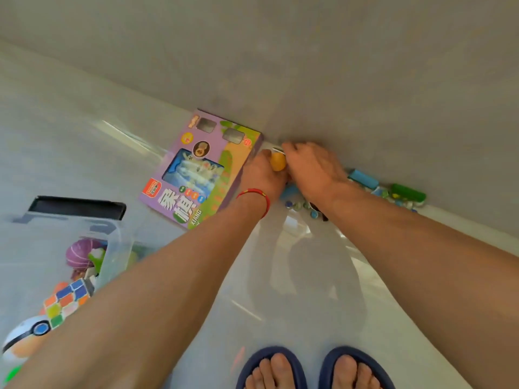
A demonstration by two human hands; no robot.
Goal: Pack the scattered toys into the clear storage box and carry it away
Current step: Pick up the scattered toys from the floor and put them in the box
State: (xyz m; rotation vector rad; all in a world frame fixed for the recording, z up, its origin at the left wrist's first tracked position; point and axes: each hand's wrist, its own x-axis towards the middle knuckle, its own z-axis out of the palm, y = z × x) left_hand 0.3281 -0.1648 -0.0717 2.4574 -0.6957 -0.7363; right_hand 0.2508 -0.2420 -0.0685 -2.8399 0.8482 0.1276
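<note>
Both hands met at wall base, just right of purple game box [202, 168]. Left hand [262, 172] and right hand [311, 167] together grasped yellow toy [278, 161]. Clear storage box [112, 248] sat well left of game box, part filled. Advice: secure grasp on toy, lift clear of marbles [303, 207], then swing left.

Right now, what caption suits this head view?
Both hands gather a yellow toy beside a purple game box.

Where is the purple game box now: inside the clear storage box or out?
Out: the purple game box lies on the floor beside the clear storage box.
</note>
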